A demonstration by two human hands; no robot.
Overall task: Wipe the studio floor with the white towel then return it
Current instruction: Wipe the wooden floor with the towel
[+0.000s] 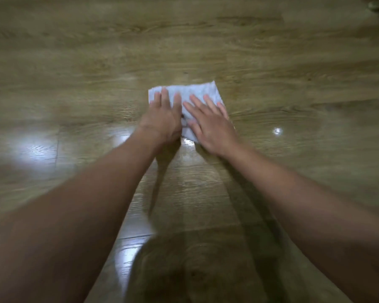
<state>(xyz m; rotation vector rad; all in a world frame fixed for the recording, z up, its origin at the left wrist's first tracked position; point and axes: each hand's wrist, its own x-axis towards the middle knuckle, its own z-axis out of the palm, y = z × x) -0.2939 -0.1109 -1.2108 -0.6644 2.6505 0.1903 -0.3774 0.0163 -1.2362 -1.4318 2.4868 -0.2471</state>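
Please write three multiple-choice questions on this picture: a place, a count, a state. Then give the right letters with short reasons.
1. Where does the white towel lie?
A. on the wooden floor
B. on a table
C. over a chair

2. How many hands press on it?
A. none
B. one
C. two

3. How are the fingers of the right hand?
A. straight and flat
B. curled in a fist
C. pinching a corner

1 A: wood-grain planks surround the towel.
2 C: the left hand and right hand both rest on it.
3 A: they lie flat on the cloth.
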